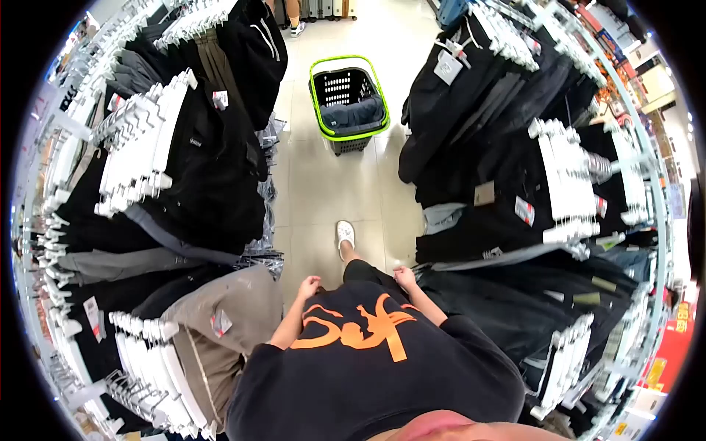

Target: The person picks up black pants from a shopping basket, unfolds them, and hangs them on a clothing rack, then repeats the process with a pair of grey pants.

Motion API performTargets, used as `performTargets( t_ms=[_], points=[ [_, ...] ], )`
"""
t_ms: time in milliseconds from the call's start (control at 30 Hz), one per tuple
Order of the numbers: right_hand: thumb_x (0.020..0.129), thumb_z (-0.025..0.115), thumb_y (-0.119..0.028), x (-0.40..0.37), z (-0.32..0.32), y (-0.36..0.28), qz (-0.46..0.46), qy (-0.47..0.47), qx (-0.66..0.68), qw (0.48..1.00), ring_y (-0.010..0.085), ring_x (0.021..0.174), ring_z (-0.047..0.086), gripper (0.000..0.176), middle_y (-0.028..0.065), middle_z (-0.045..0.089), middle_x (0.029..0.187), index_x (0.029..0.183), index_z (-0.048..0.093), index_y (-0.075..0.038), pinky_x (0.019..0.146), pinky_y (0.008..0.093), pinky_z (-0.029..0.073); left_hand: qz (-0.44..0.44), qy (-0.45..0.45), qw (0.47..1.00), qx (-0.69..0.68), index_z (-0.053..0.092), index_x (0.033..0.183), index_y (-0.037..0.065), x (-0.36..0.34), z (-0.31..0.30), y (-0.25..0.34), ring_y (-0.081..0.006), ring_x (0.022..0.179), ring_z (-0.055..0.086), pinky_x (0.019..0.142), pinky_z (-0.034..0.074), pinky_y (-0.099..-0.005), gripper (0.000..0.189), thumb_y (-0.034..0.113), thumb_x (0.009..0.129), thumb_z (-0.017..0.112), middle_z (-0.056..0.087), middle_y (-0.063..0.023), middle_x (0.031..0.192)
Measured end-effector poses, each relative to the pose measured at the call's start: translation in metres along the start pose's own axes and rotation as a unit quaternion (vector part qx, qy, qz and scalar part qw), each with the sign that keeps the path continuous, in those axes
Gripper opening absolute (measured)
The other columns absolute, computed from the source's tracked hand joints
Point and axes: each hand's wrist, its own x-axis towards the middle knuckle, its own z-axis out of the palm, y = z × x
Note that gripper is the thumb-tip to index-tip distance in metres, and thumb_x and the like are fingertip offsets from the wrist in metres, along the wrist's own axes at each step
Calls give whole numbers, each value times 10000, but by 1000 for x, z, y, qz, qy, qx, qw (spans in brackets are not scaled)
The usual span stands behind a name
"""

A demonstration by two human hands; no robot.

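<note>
My left hand is beside my right hip, as seen in the picture, close to the dark trousers hanging on the right. My right hand hangs at the other side of my black shirt with its orange print. Both look loosely curled, and their fingers are too small to make out clearly. Ahead on the tiled floor stands a black basket with a bright green rim and raised green handle. Dark folded cloth lies inside it. Neither hand touches the basket.
Racks of dark trousers on white hangers line the left side, with a grey-brown pair nearer me. More dark garments hang on the right. Between them runs a tiled aisle. Another person's leg and shoe show at the far end.
</note>
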Motion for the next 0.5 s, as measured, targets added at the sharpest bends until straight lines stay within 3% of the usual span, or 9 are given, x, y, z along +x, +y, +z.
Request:
performTargets(
  t_ms=[33, 100, 167, 233, 367, 400, 433, 500],
  points=[
    [681, 435, -150, 20, -6, -6, -17, 0, -74, 997, 154, 567, 555, 248, 112, 580, 667, 870, 566, -56, 542, 253, 438, 82, -79, 993, 20, 538, 880, 51, 23, -11, -17, -120, 656, 525, 596, 428, -237, 182, 151, 739, 480, 565, -60, 732],
    [672, 420, -139, 45, -22, -41, -61, 34, -165, 984, 171, 593, 563, 264, 109, 583, 660, 869, 577, -60, 579, 271, 442, -46, -49, 998, 15, 549, 879, 53, 41, -35, 13, -132, 674, 536, 621, 431, -250, 197, 128, 706, 491, 574, -73, 722],
    [678, 424, -145, 87, -30, -68, -50, 29, -147, 988, 168, 562, 559, 259, 110, 577, 637, 865, 573, -48, 531, 273, 443, -55, 119, 980, 151, 547, 885, 51, 28, -58, 93, -137, 658, 544, 617, 433, -261, 223, 116, 683, 479, 575, -70, 705],
    [684, 425, -141, 132, -39, -95, -38, -14, -97, 994, 161, 516, 546, 245, 106, 568, 606, 850, 568, -29, 469, 277, 436, -12, 158, 975, 156, 540, 875, 49, 85, -91, 77, -148, 612, 543, 558, 430, -269, 226, 125, 680, 456, 574, -72, 705],
    [692, 433, -131, 199, -53, -148, -68, 1, -79, 995, 147, 465, 518, 232, 86, 562, 606, 854, 551, -14, 414, 266, 414, -22, 147, 988, -34, 482, 910, 90, 122, -116, 160, -100, 547, 465, 393, 367, -239, 179, 138, 752, 413, 512, -23, 718],
    [695, 436, -129, 212, -52, -162, -77, 19, -44, 996, 145, 463, 512, 228, 82, 562, 616, 859, 546, -14, 419, 260, 412, -51, 176, 982, -52, 482, 916, 100, 124, -113, 185, -92, 556, 462, 404, 362, -223, 177, 136, 762, 402, 517, -23, 750],
    [700, 434, -125, 224, -54, -196, -86, 26, -15, 996, 143, 486, 518, 229, 78, 562, 634, 871, 541, -15, 447, 261, 419, -43, 212, 974, -68, 528, 859, 74, 140, -106, 203, -126, 581, 512, 497, 414, -252, 166, 157, 747, 439, 550, -43, 680],
    [700, 432, -124, 231, -53, -225, -94, 21, -48, 994, 143, 551, 535, 236, 77, 563, 635, 880, 545, -23, 520, 264, 427, 40, 213, 971, 102, 551, 822, 61, 167, -96, 188, -165, 646, 537, 595, 428, -276, 166, 174, 731, 471, 572, -74, 727]
  ],
)
